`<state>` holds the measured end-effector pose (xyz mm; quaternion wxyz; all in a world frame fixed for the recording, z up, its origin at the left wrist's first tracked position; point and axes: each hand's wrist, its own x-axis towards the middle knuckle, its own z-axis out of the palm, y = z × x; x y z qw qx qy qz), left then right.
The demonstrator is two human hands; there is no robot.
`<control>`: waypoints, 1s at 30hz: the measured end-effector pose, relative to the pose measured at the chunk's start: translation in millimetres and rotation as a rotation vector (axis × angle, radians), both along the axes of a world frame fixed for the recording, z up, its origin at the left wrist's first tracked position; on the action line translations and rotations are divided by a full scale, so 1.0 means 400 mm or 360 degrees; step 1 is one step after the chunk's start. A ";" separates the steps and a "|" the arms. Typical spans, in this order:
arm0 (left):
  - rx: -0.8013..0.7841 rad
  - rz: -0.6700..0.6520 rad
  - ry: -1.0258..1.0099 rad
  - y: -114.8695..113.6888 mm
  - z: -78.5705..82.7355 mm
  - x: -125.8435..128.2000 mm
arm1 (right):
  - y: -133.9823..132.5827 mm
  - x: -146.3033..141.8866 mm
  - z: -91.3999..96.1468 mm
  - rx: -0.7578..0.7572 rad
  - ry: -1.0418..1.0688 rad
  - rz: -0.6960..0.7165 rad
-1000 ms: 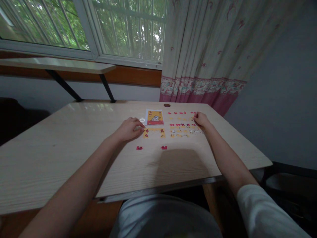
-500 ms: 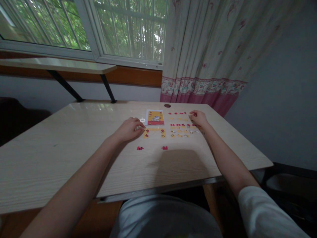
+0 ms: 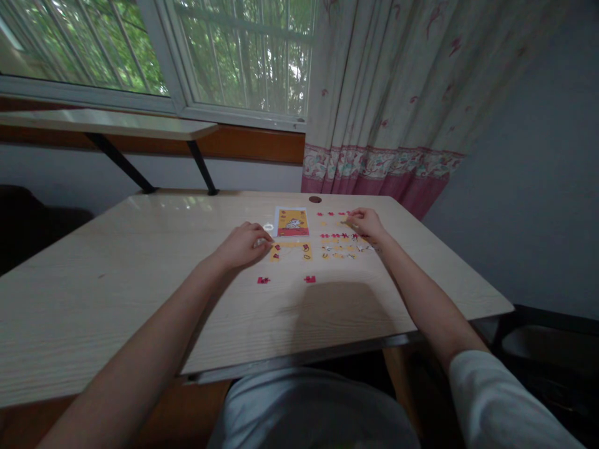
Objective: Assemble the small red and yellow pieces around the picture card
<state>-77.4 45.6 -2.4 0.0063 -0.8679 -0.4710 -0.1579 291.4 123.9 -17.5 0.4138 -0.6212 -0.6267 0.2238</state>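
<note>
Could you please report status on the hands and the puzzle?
Left hand at left edge of partial puzzle. Right hand by loose pieces, hold unclear. Picture card beyond puzzle, not blocking.

Right hand (image 3: 367, 221) shifted leftward over the puzzle rows.
One second ago its fingertips (image 3: 350, 219) stood at the right end of the row of yellow pieces (image 3: 324, 223); they are now farther left along that row, close to the fourth of the red pieces (image 3: 331, 214) behind it; the right forearm (image 3: 405, 271) has swung left with the hand; the red pieces formerly visible beyond the hand, at that row's right end, are now hidden by it.
</note>
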 end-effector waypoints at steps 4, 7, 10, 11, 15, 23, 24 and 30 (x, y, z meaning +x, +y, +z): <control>0.0001 -0.0005 0.0005 0.002 -0.003 -0.001 | 0.005 -0.002 0.000 -0.0057 0.0226 0.0041; 0.0007 -0.0005 0.0008 0.004 -0.005 -0.002 | -0.002 -0.005 0.010 -0.0116 0.0324 0.0083; 0.0023 -0.0008 0.0014 0.005 -0.006 -0.003 | -0.013 -0.009 0.014 -0.0163 0.0314 0.0141; 0.0023 -0.0011 0.0018 0.005 -0.006 -0.004 | -0.016 -0.010 0.012 -0.0174 0.0273 0.0174; 0.0012 -0.0024 0.0028 0.006 -0.006 -0.005 | -0.018 -0.014 -0.006 -0.0168 0.0039 0.0312; 0.0002 -0.0016 0.0006 0.006 -0.006 -0.005 | 0.007 0.003 -0.025 -0.0089 -0.0473 0.0196; 0.0000 -0.0016 0.0012 0.006 -0.006 -0.005 | 0.011 0.013 -0.025 -0.0064 -0.0521 0.0135; 0.0027 -0.0021 0.0028 0.006 -0.007 -0.005 | 0.017 0.102 -0.017 -0.0084 -0.0865 -0.0213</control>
